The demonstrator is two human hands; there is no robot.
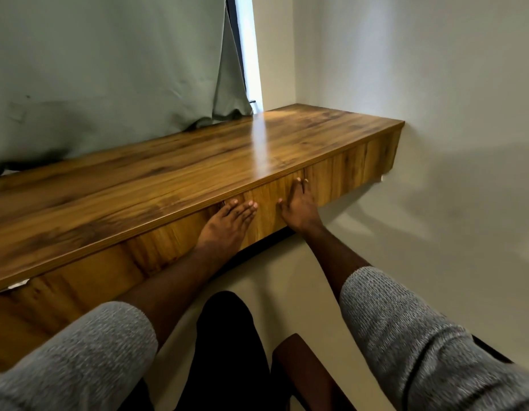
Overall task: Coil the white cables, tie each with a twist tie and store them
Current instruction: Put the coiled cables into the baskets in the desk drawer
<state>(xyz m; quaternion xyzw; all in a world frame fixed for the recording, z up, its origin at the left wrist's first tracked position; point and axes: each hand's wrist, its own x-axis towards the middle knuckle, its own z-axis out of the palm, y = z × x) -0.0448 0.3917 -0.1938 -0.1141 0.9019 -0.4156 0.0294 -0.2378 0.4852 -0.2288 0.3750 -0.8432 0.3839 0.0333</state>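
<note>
1. Grey knit sleeves [405, 336] fill the bottom of the view, with dark trousers [224, 336] and a brown chair edge [305, 378] between them.
2. Wooden desk [168, 179] runs along a pale wall [435, 84]; a green curtain [109, 69] hangs onto its back edge.
3. Left hand [227, 223] lies flat, fingers straight, pressing the drawer front [269, 203].
4. Right hand [297, 207] presses the same front, fingers extended, gripping nothing.
5. No white cables are in view.

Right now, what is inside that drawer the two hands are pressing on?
Nothing inside shows. The drawer front sits flush under the wooden desk top, with the left hand and right hand flat against it. No white cables are visible anywhere.
</note>
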